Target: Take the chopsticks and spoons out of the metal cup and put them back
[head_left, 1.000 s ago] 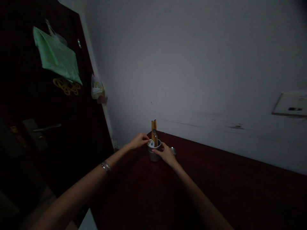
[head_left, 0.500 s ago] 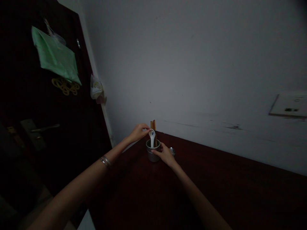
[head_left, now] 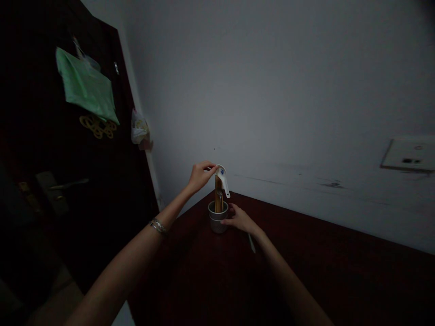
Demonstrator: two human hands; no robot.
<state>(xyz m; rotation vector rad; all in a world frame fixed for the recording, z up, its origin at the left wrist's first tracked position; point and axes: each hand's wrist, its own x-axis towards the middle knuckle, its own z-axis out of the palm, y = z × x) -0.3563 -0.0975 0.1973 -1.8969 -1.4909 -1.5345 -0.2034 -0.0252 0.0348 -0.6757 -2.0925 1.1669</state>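
Observation:
A white spoon point(head_left: 222, 177) with a blue mark is pinched at its bowl by my left hand point(head_left: 202, 175); its handle hangs down to the right, above the rim of a grey metal cup point(head_left: 218, 225). Wooden chopsticks point(head_left: 217, 199) and a small metal utensil point(head_left: 220, 194) stand in the cup. My right hand point(head_left: 239, 219) rests against the cup's right side, thumb in front and fingers behind. A thin pale handle point(head_left: 252, 243) lies on the table by my right wrist, its other end hidden.
The dark red table point(head_left: 210, 271) meets a grey wall point(head_left: 272, 90) behind the cup. On the left is a dark door point(head_left: 112, 190) with a green cloth point(head_left: 87, 86). A socket plate point(head_left: 408, 154) is on the right wall.
My left hand has raised the white spoon out of the cup, and its handle has swung to the right. My right hand remains at the cup. The view has shifted slightly.

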